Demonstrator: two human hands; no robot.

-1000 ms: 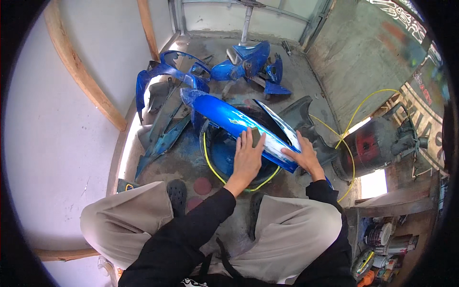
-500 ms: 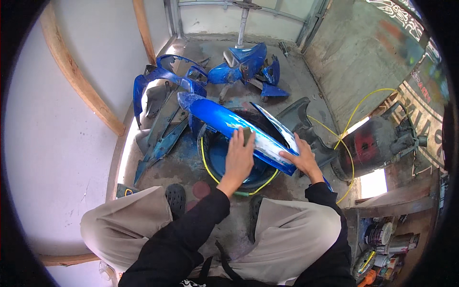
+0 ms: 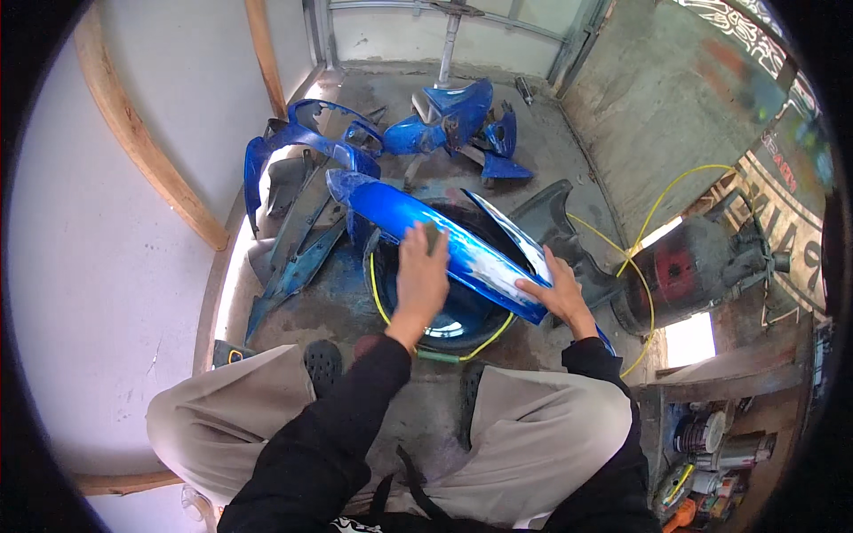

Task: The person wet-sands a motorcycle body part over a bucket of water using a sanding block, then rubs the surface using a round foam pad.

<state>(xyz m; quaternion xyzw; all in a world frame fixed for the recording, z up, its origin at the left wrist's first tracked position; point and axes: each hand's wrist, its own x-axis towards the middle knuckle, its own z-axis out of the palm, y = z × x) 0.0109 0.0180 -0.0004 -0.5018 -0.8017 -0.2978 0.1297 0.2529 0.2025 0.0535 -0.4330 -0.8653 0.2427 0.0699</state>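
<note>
L hand point(image 3: 420, 282), fingers clamped on dk block point(image 3: 432, 236), has slid twd 10 o'clock on blue panel point(image 3: 471, 256), R hand point(image 3: 562, 291) clamped at 4 o'clock, so prob. working bluer area.

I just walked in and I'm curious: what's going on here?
The person's left hand holds a small dark block at a long blue-and-white panel; the right hand grips the panel's near end. The panel extends over a black tub, and other blue parts lie on the floor beyond.
</note>
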